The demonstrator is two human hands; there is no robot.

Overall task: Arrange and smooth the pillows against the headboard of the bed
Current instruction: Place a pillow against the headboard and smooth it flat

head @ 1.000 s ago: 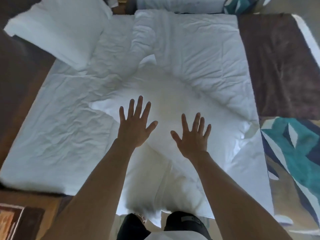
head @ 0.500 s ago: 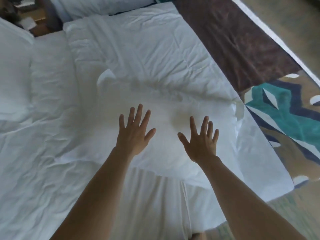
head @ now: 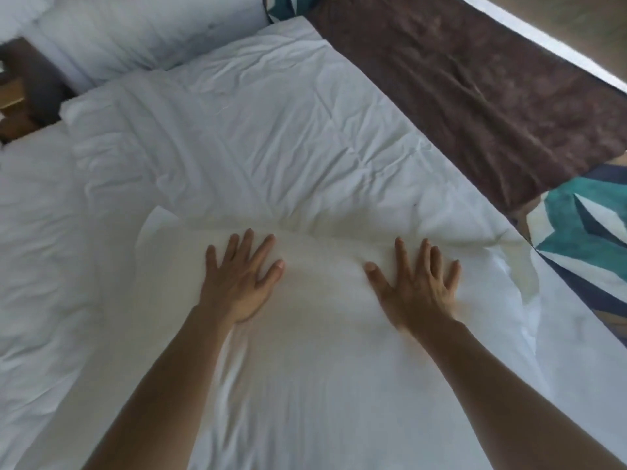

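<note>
A white pillow (head: 322, 334) lies flat on the bed in front of me, its far edge running from left to right across the middle of the view. My left hand (head: 237, 276) rests palm down on the pillow's far left part, fingers spread. My right hand (head: 419, 286) lies flat on the far right part, fingers spread too. Both hands press on the fabric and hold nothing. Beyond the pillow stretches a wrinkled white duvet (head: 254, 130). The headboard is out of view.
A brown bed runner (head: 475, 96) crosses the duvet at the upper right. A second white bed (head: 135, 35) stands at the top left, with a dark wooden nightstand (head: 27, 89) between the beds. Patterned teal carpet (head: 583, 232) lies to the right.
Both hands have come down from hovering above the pillow and now lie flat on it. The view has swung right and moved closer to the bed.
</note>
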